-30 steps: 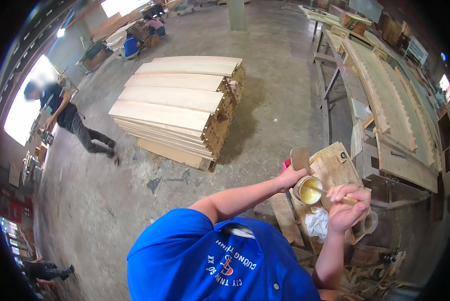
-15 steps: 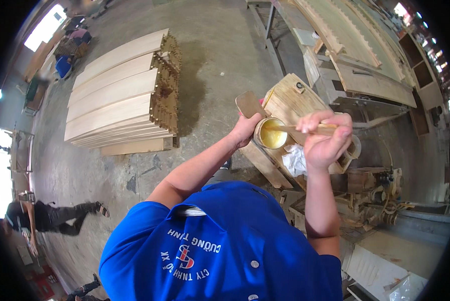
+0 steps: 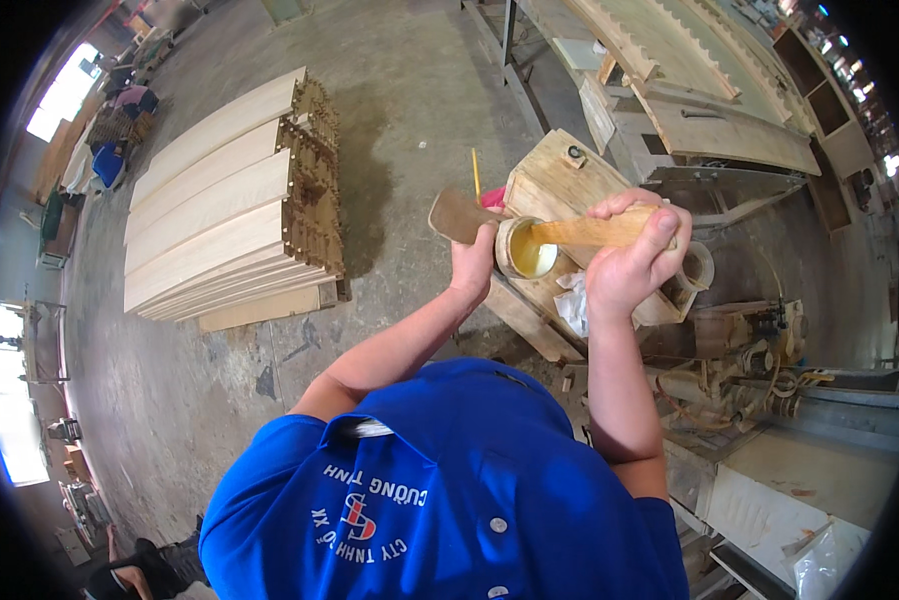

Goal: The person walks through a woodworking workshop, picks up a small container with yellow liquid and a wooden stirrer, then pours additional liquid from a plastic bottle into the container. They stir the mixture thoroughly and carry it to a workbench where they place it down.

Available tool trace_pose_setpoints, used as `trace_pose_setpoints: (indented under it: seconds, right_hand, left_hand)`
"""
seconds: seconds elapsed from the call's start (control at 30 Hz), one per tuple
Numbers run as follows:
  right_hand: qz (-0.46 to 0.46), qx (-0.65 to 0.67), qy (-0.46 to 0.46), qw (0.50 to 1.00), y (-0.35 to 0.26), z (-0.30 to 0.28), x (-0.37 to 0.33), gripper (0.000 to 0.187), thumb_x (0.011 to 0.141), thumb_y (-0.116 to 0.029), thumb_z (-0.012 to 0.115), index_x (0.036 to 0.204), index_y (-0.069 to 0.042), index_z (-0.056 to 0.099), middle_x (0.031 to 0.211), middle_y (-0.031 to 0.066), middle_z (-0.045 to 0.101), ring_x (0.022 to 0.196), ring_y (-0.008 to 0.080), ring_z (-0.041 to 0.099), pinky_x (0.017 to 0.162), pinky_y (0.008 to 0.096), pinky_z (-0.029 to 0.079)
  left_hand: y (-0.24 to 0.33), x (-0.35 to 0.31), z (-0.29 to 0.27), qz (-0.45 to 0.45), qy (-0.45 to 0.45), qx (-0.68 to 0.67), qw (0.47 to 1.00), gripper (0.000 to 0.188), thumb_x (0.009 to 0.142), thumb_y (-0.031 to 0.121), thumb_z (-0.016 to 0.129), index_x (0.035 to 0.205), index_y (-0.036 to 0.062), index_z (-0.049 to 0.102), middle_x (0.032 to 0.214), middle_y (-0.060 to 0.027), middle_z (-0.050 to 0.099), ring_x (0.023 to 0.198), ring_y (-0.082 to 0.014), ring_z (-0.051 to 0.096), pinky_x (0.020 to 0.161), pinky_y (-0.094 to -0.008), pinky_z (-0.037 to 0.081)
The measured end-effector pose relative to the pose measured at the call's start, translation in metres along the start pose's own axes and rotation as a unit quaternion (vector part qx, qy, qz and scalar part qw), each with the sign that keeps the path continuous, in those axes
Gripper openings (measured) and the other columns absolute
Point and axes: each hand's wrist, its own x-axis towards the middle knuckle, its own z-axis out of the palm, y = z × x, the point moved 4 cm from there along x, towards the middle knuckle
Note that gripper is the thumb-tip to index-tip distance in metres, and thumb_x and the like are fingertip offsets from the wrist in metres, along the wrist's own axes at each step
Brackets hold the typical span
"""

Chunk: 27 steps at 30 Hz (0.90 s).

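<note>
My left hand [image 3: 474, 262] is closed on a brown flat piece with rounded corners [image 3: 456, 216], its thumb lying along the edge. Touching or close beside that hand is a round pale cup [image 3: 506, 250] of yellow, glue-like liquid [image 3: 535, 257], its mouth facing me. Whether the hand also supports the cup, I cannot tell. My right hand [image 3: 631, 258] grips a flat wooden stick [image 3: 579, 232], whose far end dips into the cup. Below the stick, crumpled white paper [image 3: 572, 304] lies on a wooden stand [image 3: 551, 172].
A stack of pale boards with notched ends [image 3: 219, 205] stands on the floor to the left. Farther right are a metal-framed bench [image 3: 659, 150] and machinery [image 3: 749, 370]. A pink item [image 3: 492, 198] and a bucket-like container [image 3: 698, 266] flank the stand. Someone [image 3: 134, 575] is at the lower left.
The brown piece in my left hand has shifted left, away from the cup. My right hand has tilted the stick, showing more of its broad side. The person at left has moved toward the bottom edge.
</note>
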Motion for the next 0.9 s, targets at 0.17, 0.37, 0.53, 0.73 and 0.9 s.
trace_pose_setpoints:
  seconds: [0.17, 0.37, 0.53, 0.73, 0.9]
  right_hand:
    - [0.036, 0.104, -0.156, 0.982, 0.005, 0.015, -0.006, 0.029, 0.094, -0.030, 0.045, 0.084, -0.003, 0.042, 0.070, 0.0144, 0.056, 0.059, 0.0173, 0.054, 0.056, 0.0290, 0.045]
    - [0.195, 0.264, -0.409, 0.852, -0.005, 0.024, -0.018, 0.039, 0.090, -0.040, 0.050, 0.078, -0.004, 0.044, 0.059, 0.0130, 0.053, 0.053, 0.0178, 0.052, 0.050, 0.0296, 0.044]
    - [0.194, 0.233, -0.421, 0.855, -0.001, 0.029, 0.006, 0.042, 0.090, -0.050, 0.044, 0.081, -0.009, 0.038, 0.059, 0.0112, 0.049, 0.050, 0.0185, 0.048, 0.047, 0.0321, 0.044]
    - [0.154, 0.117, -0.207, 0.959, 0.016, -0.009, 0.013, 0.040, 0.092, -0.048, 0.038, 0.079, -0.010, 0.037, 0.060, 0.0105, 0.049, 0.051, 0.0191, 0.046, 0.049, 0.0352, 0.043]
    - [0.103, 0.089, -0.063, 0.989, 0.030, -0.028, -0.007, 0.031, 0.096, -0.034, 0.039, 0.081, -0.007, 0.036, 0.061, 0.0142, 0.051, 0.052, 0.0207, 0.050, 0.051, 0.0361, 0.047]
  left_hand:
    - [-0.003, 0.010, -0.003, -0.109, -0.088, 0.078, 0.987, 0.028, 0.080, 0.009, 0.050, 0.107, -0.0003, 0.055, 0.096, -0.0087, 0.060, 0.088, -0.0174, 0.058, 0.076, -0.0301, 0.048]
    - [-0.003, 0.005, -0.004, -0.280, -0.207, 0.087, 0.933, 0.031, 0.082, 0.013, 0.057, 0.109, -0.0015, 0.052, 0.098, -0.0105, 0.061, 0.084, -0.0176, 0.061, 0.070, -0.0310, 0.053]
    - [-0.003, 0.001, 0.001, -0.339, -0.296, 0.109, 0.886, 0.034, 0.081, 0.015, 0.060, 0.110, -0.0014, 0.052, 0.098, -0.0102, 0.062, 0.082, -0.0172, 0.063, 0.069, -0.0287, 0.053]
    - [-0.006, 0.008, -0.007, -0.235, -0.175, 0.089, 0.952, 0.029, 0.080, 0.013, 0.058, 0.104, -0.0019, 0.056, 0.096, -0.0096, 0.062, 0.082, -0.0169, 0.062, 0.069, -0.0300, 0.052]
    - [-0.007, 0.017, -0.022, -0.090, -0.042, 0.057, 0.993, 0.024, 0.083, 0.013, 0.052, 0.102, -0.0004, 0.058, 0.094, -0.0095, 0.062, 0.083, -0.0176, 0.060, 0.070, -0.0307, 0.050]
